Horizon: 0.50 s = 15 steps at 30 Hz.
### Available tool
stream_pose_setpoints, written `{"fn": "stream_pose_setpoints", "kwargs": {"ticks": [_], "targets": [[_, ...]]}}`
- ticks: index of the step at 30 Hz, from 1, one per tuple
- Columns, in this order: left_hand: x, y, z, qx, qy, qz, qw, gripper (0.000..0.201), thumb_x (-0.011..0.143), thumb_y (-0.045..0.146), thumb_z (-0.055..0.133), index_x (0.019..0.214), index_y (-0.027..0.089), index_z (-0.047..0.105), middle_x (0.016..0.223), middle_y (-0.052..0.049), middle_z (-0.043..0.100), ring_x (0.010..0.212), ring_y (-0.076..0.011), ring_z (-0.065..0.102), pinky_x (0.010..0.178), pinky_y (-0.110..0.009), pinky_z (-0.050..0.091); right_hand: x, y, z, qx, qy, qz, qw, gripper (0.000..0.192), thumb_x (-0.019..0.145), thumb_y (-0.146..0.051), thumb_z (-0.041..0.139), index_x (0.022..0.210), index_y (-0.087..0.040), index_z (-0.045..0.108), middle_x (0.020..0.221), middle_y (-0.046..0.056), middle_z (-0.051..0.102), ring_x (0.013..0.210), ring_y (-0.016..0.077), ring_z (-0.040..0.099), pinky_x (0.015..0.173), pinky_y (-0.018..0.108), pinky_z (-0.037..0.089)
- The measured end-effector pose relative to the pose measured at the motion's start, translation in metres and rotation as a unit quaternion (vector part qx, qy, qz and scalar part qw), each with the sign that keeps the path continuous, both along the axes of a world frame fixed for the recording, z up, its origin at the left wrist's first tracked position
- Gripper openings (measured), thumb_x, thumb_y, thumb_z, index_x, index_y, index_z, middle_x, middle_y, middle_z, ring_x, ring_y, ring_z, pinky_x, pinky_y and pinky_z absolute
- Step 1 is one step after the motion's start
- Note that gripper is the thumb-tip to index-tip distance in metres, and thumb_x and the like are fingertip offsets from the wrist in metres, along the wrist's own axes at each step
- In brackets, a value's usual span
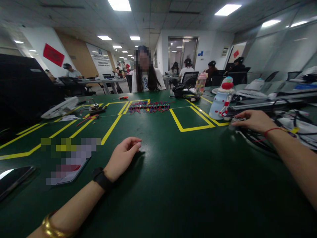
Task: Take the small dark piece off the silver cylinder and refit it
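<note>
My left hand is over the green table, a black watch band on its wrist. Its fingers are loosely bent, thumb a little apart from the index finger, and I see nothing in it. At the right, my right hand grips a small round object, clear and greyish, from above with thumb and fingers. Its exact kind is too blurred to tell. Black cables lie beneath that hand. Just left of it stands a light-blue bottle with a red-and-white figure on it.
A bundle of coloured wires lies mid-table near yellow tape lines. To the left are a phone, a blurred flat item and a white keyboard-like object. Across the table sits a person.
</note>
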<state>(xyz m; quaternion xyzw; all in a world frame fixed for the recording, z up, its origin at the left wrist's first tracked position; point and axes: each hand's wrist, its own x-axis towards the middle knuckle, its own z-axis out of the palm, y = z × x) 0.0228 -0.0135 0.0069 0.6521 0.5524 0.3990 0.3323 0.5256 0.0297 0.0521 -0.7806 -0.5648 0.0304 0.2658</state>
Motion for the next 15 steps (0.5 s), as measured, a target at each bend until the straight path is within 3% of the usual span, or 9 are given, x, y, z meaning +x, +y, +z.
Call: {"fn": "stream_pose_setpoints", "kwargs": {"ticks": [2, 4, 9, 11, 15], "targets": [[0.000, 0.000, 0.000, 0.001, -0.002, -0.001, 1.000, 0.029, 0.077, 0.038, 0.055, 0.098, 0.018, 0.059, 0.082, -0.001, 0.060, 0.073, -0.0149, 0.056, 0.069, -0.028, 0.042, -0.009, 0.001, -0.001, 0.033, -0.032, 0.004, 0.999, 0.046, 0.052, -0.039, 0.076, 0.087, -0.010, 0.070, 0.092, 0.015, 0.064, 0.086, 0.0237, 0.055, 0.079, 0.038, 0.037], [0.001, 0.000, 0.000, 0.002, -0.001, 0.001, 1.000, 0.029, 0.076, 0.038, 0.055, 0.097, 0.018, 0.060, 0.081, -0.001, 0.060, 0.072, -0.0148, 0.056, 0.068, -0.027, 0.042, -0.030, 0.002, -0.005, 0.066, -0.024, 0.035, 0.997, 0.047, 0.060, -0.040, 0.072, 0.096, -0.010, 0.068, 0.096, 0.014, 0.064, 0.087, 0.0224, 0.057, 0.082, 0.037, 0.038], [0.004, -0.001, 0.003, -0.005, 0.008, 0.010, 1.000, 0.029, 0.076, 0.039, 0.055, 0.096, 0.018, 0.060, 0.082, -0.001, 0.061, 0.071, -0.0151, 0.056, 0.066, -0.027, 0.042, -0.136, -0.017, -0.019, 0.107, 0.030, 0.213, 0.971, 0.044, 0.074, -0.041, 0.061, 0.114, -0.023, 0.060, 0.104, 0.003, 0.064, 0.085, 0.0123, 0.061, 0.080, 0.028, 0.048], [0.004, -0.001, 0.004, -0.006, 0.013, 0.005, 1.000, 0.029, 0.077, 0.039, 0.054, 0.097, 0.018, 0.060, 0.084, -0.002, 0.061, 0.073, -0.0153, 0.056, 0.067, -0.027, 0.042, -0.185, -0.036, -0.023, 0.126, 0.105, 0.355, 0.921, 0.041, 0.077, -0.037, 0.060, 0.114, -0.022, 0.059, 0.110, 0.005, 0.061, 0.090, 0.0138, 0.060, 0.082, 0.031, 0.050], [0.004, -0.001, 0.003, 0.008, 0.046, -0.008, 0.999, 0.030, 0.079, 0.040, 0.052, 0.098, 0.019, 0.060, 0.081, -0.002, 0.061, 0.073, -0.0166, 0.056, 0.067, -0.029, 0.042, -0.249, -0.072, -0.031, 0.128, 0.144, 0.500, 0.844, 0.034, 0.077, -0.026, 0.060, 0.111, -0.025, 0.059, 0.111, 0.003, 0.060, 0.103, 0.0148, 0.056, 0.092, 0.035, 0.046]]}}
